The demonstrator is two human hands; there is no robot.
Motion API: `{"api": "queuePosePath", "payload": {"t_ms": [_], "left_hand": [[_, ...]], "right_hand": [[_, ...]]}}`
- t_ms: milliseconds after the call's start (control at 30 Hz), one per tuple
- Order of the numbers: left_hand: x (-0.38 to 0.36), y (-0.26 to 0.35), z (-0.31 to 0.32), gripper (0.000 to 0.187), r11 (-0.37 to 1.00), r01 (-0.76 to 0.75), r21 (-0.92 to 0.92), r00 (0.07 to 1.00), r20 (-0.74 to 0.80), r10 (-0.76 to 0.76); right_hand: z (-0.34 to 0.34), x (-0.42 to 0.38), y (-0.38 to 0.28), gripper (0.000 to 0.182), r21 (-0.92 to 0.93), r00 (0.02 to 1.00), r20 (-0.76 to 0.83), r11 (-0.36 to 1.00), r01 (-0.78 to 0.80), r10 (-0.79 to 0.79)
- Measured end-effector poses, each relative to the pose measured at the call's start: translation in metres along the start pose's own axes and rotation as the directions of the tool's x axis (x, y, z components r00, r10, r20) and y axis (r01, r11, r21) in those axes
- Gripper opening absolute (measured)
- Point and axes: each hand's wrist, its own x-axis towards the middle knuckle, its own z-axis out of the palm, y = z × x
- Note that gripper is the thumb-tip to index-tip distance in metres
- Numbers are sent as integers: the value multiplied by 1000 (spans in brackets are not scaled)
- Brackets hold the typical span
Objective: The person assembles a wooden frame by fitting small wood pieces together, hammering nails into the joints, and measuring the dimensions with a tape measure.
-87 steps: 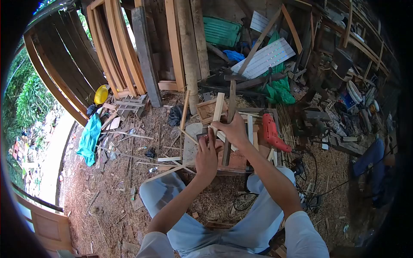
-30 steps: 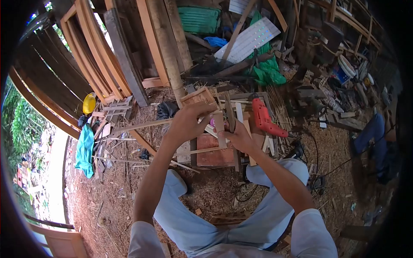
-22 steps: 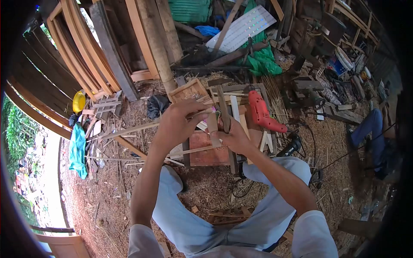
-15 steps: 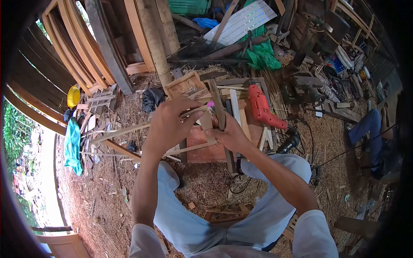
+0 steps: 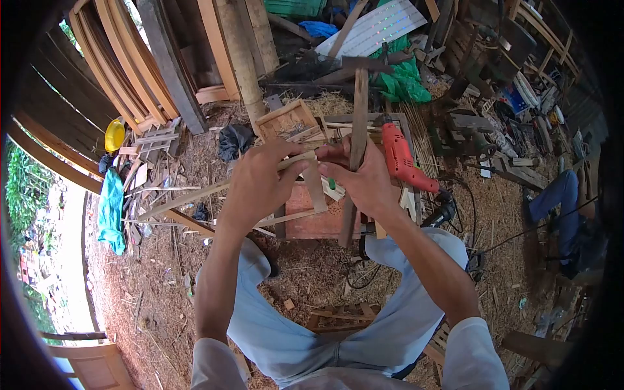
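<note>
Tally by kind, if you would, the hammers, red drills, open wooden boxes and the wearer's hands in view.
Hammer: 1
Red drill: 1
Open wooden box: 1
Hands: 2, left hand and right hand
Total: 5

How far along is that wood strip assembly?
Looks done: lower strip meets the bottom of the short crosspiece. In hand: left hand pinches the upper strip at the crosspiece's top; right hand holds the hammer. Probably left: fastening that upper corner; can't tell if it's nailed.
</note>
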Motion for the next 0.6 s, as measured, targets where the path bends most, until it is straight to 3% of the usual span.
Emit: {"api": "queuePosePath", "payload": {"t_ms": [67,133,233,367,467,600], "left_hand": [[0,1,-1,20,1000,-11,2,1000,5,11],[-1,1,-1,21,999,38,-33,999,13,-37],[0,1,-4,22,996,82,-29,996,39,-81],[2,0,-3,21,999,33,-34,999,35,-32],[5,1,-4,20,995,79,-59,995,66,-75],[5,-2,-2,19,989,80,-124,994,77,-71]], "right_hand": [[7,-2,-2,35,-18,998,-39,998,53,-54],[11,-3,-3,38,-189,994,-79,980,57,-73],[14,0,-4,41,-269,989,-120,962,52,-86],[12,1,1,43,-261,983,-175,965,14,-62],[10,1,-1,41,-264,983,-156,963,53,-97],[11,0,-11,39,-293,988,-156,955,-45,-2]]}}
